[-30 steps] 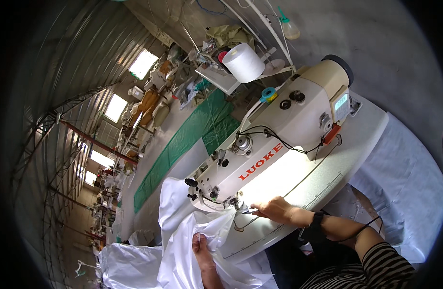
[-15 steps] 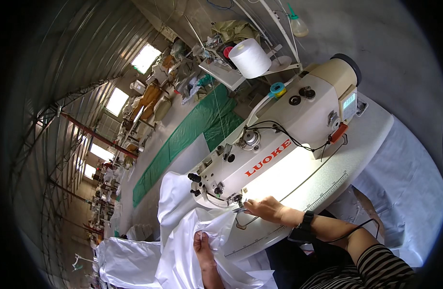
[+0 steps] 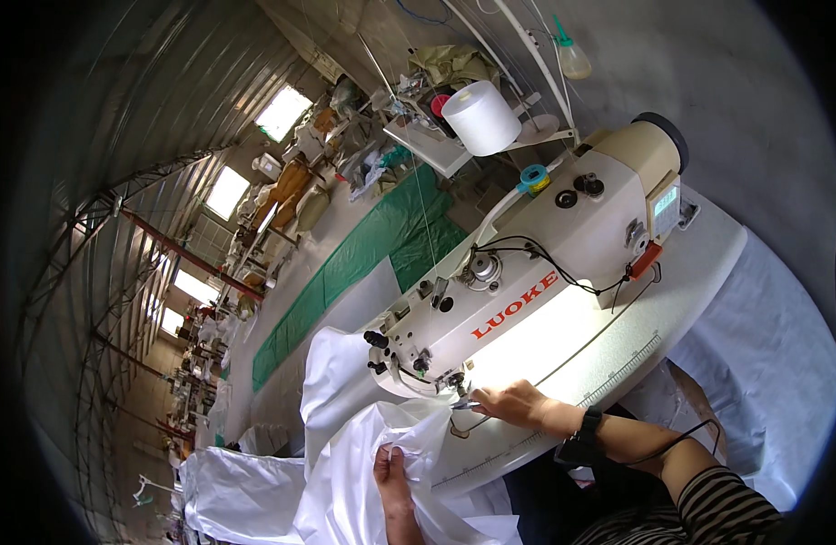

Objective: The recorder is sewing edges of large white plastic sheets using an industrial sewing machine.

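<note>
A white sewing machine (image 3: 518,282) stands on a pale table, its needle end toward the lower left. Glossy white fabric (image 3: 350,472) is bunched in front of the needle area and hangs over the near side. Within its folds my left hand (image 3: 393,477) is closed on the fabric, thumb on top. Close by the presser foot (image 3: 458,386), my right hand (image 3: 513,402) has its fingers pinched together. What lies between those fingertips is too small to make out. A black band and a small dark device sit on my right wrist.
A white thread cone (image 3: 481,118) stands on the rack behind the machine. An oil bottle (image 3: 574,62) hangs above. The table edge carries a ruler scale (image 3: 622,363). Green sheeting (image 3: 345,263) lies beyond. More white fabric (image 3: 241,490) lies left.
The whole view has shifted slightly, so the machine sits a little farther right and lower. Both hands keep nearly the same places by the fabric and needle.
</note>
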`<control>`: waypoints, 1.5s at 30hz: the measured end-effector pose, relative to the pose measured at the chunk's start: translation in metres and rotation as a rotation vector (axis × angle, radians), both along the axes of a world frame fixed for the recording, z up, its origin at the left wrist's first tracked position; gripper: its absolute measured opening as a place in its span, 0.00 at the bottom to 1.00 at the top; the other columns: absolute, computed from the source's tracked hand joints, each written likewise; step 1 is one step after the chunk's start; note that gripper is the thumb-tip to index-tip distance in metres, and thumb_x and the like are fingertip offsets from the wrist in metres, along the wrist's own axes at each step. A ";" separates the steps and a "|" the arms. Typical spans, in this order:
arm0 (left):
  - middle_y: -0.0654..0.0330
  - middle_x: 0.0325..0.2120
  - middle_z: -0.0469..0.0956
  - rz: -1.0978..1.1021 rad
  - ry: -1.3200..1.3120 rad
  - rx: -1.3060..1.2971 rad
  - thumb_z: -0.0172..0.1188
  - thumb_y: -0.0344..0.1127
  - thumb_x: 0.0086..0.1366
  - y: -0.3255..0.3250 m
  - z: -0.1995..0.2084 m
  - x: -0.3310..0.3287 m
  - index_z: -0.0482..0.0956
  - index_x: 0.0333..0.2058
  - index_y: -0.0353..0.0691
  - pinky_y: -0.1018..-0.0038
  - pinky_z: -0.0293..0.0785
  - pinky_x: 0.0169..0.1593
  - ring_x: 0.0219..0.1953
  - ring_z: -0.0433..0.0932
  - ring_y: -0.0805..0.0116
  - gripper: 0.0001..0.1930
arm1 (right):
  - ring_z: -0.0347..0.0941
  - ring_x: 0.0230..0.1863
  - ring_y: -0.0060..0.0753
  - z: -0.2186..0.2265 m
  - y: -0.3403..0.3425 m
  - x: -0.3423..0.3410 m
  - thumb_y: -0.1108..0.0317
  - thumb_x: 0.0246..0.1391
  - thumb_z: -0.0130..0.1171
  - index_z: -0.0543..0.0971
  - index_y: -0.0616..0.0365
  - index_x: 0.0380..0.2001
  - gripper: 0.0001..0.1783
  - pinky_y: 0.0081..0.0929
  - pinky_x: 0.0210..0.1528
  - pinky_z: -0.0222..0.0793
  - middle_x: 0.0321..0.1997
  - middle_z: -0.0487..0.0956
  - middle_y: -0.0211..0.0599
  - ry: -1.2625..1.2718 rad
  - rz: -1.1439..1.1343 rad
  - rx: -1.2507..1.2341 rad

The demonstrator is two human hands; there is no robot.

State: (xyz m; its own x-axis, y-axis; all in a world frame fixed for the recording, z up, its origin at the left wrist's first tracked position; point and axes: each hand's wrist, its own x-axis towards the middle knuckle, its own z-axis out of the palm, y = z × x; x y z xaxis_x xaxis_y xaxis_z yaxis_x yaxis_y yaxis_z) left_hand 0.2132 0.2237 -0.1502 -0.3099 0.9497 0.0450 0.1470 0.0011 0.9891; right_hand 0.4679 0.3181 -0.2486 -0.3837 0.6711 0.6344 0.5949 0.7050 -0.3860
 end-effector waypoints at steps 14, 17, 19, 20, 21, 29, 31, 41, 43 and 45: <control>0.68 0.36 0.80 -0.148 0.066 -0.046 0.54 0.31 0.73 -0.009 -0.001 0.006 0.81 0.43 0.39 0.81 0.69 0.45 0.37 0.72 0.81 0.07 | 0.81 0.23 0.38 0.002 -0.005 0.005 0.52 0.65 0.55 0.69 0.55 0.36 0.17 0.34 0.20 0.75 0.25 0.79 0.34 -0.021 -0.011 -0.043; 0.70 0.36 0.80 -0.131 0.079 -0.059 0.56 0.32 0.73 -0.010 -0.004 0.006 0.81 0.42 0.41 0.81 0.70 0.44 0.37 0.73 0.81 0.06 | 0.81 0.23 0.39 0.001 -0.005 0.006 0.51 0.66 0.55 0.69 0.55 0.37 0.17 0.34 0.21 0.75 0.25 0.79 0.34 -0.030 -0.004 -0.059; 0.70 0.36 0.80 -0.144 0.135 -0.009 0.58 0.31 0.72 -0.010 -0.006 0.007 0.81 0.43 0.39 0.81 0.70 0.44 0.37 0.73 0.81 0.06 | 0.81 0.23 0.39 0.001 -0.006 0.006 0.51 0.66 0.54 0.69 0.55 0.37 0.17 0.35 0.21 0.75 0.25 0.79 0.35 -0.029 0.002 -0.083; 0.70 0.35 0.80 -0.135 0.166 -0.008 0.59 0.31 0.72 -0.010 -0.006 0.007 0.81 0.44 0.39 0.82 0.70 0.44 0.36 0.73 0.81 0.06 | 0.81 0.23 0.40 0.000 -0.006 0.006 0.51 0.66 0.54 0.70 0.55 0.37 0.17 0.35 0.21 0.76 0.24 0.79 0.35 -0.014 -0.002 -0.062; 0.69 0.35 0.80 -0.172 0.184 0.015 0.59 0.31 0.71 -0.011 -0.006 0.007 0.81 0.44 0.38 0.81 0.70 0.44 0.37 0.73 0.82 0.07 | 0.81 0.23 0.40 0.000 -0.005 0.006 0.51 0.66 0.54 0.70 0.55 0.38 0.17 0.35 0.21 0.76 0.25 0.79 0.35 -0.026 0.001 -0.078; 0.69 0.33 0.80 -0.233 0.390 -0.037 0.59 0.29 0.71 -0.007 -0.002 0.011 0.81 0.45 0.35 0.80 0.70 0.43 0.36 0.73 0.81 0.07 | 0.80 0.21 0.42 0.002 -0.007 0.011 0.50 0.66 0.53 0.71 0.54 0.38 0.17 0.38 0.21 0.76 0.21 0.79 0.35 -0.078 -0.005 -0.141; 0.68 0.33 0.80 -0.173 0.304 -0.039 0.57 0.29 0.71 -0.003 -0.004 0.010 0.81 0.44 0.36 0.80 0.70 0.44 0.36 0.73 0.80 0.08 | 0.80 0.21 0.43 0.002 -0.006 0.013 0.50 0.66 0.53 0.71 0.53 0.38 0.17 0.38 0.21 0.76 0.20 0.78 0.35 -0.073 -0.010 -0.150; 0.68 0.38 0.79 -0.097 0.085 -0.074 0.53 0.28 0.73 0.008 -0.013 -0.003 0.80 0.46 0.37 0.80 0.68 0.48 0.40 0.73 0.79 0.08 | 0.80 0.22 0.38 -0.005 0.005 0.001 0.54 0.61 0.60 0.70 0.54 0.37 0.16 0.33 0.20 0.76 0.26 0.79 0.33 0.012 -0.035 0.015; 0.68 0.37 0.79 -0.082 0.074 -0.072 0.53 0.29 0.72 0.009 -0.012 -0.002 0.80 0.45 0.38 0.80 0.69 0.47 0.39 0.73 0.79 0.08 | 0.80 0.22 0.37 -0.007 0.007 -0.003 0.55 0.61 0.60 0.70 0.54 0.37 0.16 0.33 0.20 0.76 0.26 0.79 0.32 -0.003 -0.025 -0.002; 0.69 0.33 0.79 -0.094 0.054 -0.047 0.54 0.31 0.72 0.009 -0.013 0.000 0.81 0.42 0.39 0.80 0.69 0.43 0.36 0.73 0.80 0.07 | 0.80 0.22 0.37 -0.008 0.008 -0.006 0.56 0.61 0.60 0.70 0.53 0.37 0.15 0.32 0.19 0.75 0.26 0.79 0.32 0.003 -0.025 0.007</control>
State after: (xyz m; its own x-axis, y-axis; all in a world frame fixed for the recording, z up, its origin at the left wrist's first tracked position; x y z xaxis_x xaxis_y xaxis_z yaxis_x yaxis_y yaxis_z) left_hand 0.2129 0.2329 -0.1629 -0.2181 0.9758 0.0140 0.2020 0.0311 0.9789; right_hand 0.4616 0.3265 -0.2570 -0.3648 0.6761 0.6402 0.6116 0.6924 -0.3828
